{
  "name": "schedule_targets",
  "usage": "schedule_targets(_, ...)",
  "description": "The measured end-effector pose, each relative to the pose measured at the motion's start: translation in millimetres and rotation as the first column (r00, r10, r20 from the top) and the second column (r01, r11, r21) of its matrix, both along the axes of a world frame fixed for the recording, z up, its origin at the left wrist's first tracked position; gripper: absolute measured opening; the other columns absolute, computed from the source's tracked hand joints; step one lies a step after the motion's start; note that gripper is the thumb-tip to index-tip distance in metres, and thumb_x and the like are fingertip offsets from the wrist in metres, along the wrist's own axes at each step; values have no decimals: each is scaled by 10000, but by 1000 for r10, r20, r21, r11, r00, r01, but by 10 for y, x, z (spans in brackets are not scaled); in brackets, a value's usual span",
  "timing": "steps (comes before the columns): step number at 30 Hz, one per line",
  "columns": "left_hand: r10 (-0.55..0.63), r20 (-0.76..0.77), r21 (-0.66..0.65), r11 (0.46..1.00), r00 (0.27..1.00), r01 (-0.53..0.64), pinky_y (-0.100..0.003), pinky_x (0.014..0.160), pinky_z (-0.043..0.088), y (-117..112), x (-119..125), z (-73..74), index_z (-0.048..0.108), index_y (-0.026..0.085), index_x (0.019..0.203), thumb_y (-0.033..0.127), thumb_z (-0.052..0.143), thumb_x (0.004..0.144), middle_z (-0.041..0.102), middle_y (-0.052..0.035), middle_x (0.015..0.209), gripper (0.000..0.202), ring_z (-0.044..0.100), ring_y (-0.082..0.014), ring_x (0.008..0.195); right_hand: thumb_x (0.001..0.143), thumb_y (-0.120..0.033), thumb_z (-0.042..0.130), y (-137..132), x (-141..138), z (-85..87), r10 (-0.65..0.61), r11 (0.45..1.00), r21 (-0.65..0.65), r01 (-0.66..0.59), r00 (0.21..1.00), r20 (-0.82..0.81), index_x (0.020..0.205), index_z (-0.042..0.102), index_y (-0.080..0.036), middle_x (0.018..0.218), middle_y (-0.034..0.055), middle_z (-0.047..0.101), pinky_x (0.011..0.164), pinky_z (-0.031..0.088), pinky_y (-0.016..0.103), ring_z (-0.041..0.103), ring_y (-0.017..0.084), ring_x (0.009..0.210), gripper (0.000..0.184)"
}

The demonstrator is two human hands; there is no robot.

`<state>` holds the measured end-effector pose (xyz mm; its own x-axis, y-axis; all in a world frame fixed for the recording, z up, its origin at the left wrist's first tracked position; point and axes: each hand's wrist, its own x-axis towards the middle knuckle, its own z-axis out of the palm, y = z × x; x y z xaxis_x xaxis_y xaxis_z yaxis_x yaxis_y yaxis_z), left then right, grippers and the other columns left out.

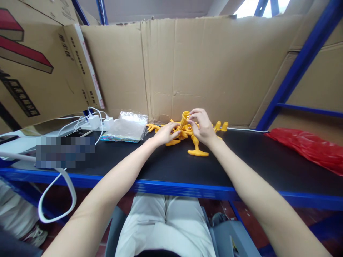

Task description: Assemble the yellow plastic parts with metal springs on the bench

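Note:
A yellow plastic piece with a cup-shaped top [185,115] stands upright between my hands, its round opening facing up. My left hand [166,133] is closed around its lower part. At the rim, the thumb and fingers of my right hand [201,124] pinch something small, too small to make out. Below them lies a pile of similar yellow pieces [183,135], partly covered by my hands. A yellow T-shaped handle [197,150] points toward me in front of the pile. Two small yellow cups [224,126] stand to the right, behind my right wrist.
A clear plastic bag [125,125] lies left of the pile, near white chargers [93,121] and cables. Red plastic [305,144] is spread at the right. Cardboard [214,64] walls the back of the black tabletop [171,167], which has a blue front edge.

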<state>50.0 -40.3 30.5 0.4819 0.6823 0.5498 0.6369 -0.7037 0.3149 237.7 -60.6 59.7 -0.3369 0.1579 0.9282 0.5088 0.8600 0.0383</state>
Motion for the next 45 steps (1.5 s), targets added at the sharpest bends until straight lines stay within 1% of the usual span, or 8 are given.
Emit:
schedule_targets(6, -77, 55, -287, 954, 996, 89, -238, 599, 460, 16, 13, -8, 565, 168, 1048, 359, 481, 860, 652, -20, 824, 280, 565, -104, 587, 887, -224, 445, 45, 15, -60, 36, 999, -14, -36, 999, 21, 892, 491, -225, 1014, 89, 511, 843, 467, 420, 525, 203, 972, 46)
schedule_targets(11, 103, 31, -33, 994, 994, -102, -279, 742, 461, 65, -51, -13, 568, 176, 1062, 305, 483, 866, 622, -46, 907, 249, 594, -158, 809, 867, -278, 486, 24, 23, -55, 16, 998, -64, -15, 1000, 12, 859, 489, -218, 1033, 104, 513, 858, 464, 437, 532, 225, 1002, 61)
schedule_targets(15, 314, -55, 153, 941, 948, -302, -310, 786, 449, 95, -180, 5, 554, 230, 1109, 302, 443, 884, 563, -67, 1018, 261, 584, -208, 949, 840, -379, 531, 40, 36, -77, -26, 976, -216, 20, 999, -22, 894, 461, -213, 966, 92, 552, 753, 493, 377, 580, 193, 824, 188)
schedule_targets(20, 453, -84, 175, 884, 888, -434, -302, 761, 449, 55, -236, 51, 511, 263, 1138, 283, 415, 889, 532, -64, 1083, 267, 584, -215, 985, 845, -451, 499, 117, 77, -141, -132, 867, -476, 149, 989, 68, 974, 457, -207, 831, 59, 609, 661, 472, 335, 575, 175, 674, 279)
schedule_targets(32, 479, -137, 143, 876, 867, -461, -327, 747, 454, -39, -137, 80, 457, 256, 1162, 285, 406, 885, 553, -74, 1110, 283, 608, -236, 955, 863, -451, 461, 264, 109, -268, -157, 762, -596, 254, 965, 210, 1019, 526, -194, 750, 50, 623, 615, 442, 322, 571, 190, 651, 308)
schedule_targets(37, 471, -137, 122, 881, 871, -457, -334, 764, 454, -27, -145, 73, 479, 248, 1144, 287, 419, 874, 584, -76, 1099, 279, 607, -243, 970, 800, -348, 575, 311, 133, -294, -112, 835, -519, 182, 980, 163, 1044, 499, -203, 817, 46, 610, 671, 465, 348, 583, 191, 702, 293)
schedule_targets(40, 474, -135, 103, 880, 870, -463, -340, 775, 454, -30, -124, 83, 488, 244, 1139, 305, 418, 874, 604, -78, 1087, 281, 606, -248, 977, 788, -280, 583, 303, 148, -261, -152, 901, -380, 210, 973, 176, 1076, 481, -208, 948, 75, 592, 717, 459, 361, 587, 198, 764, 314)
schedule_targets(45, 473, -140, 88, 881, 870, -465, -348, 766, 458, -41, -105, 105, 498, 242, 1131, 321, 413, 871, 629, -78, 1058, 284, 618, -251, 940, 807, -199, 528, 229, 145, -178, -228, 935, -222, 277, 948, 221, 1103, 475, -200, 1003, 102, 574, 759, 441, 377, 579, 232, 869, 301)
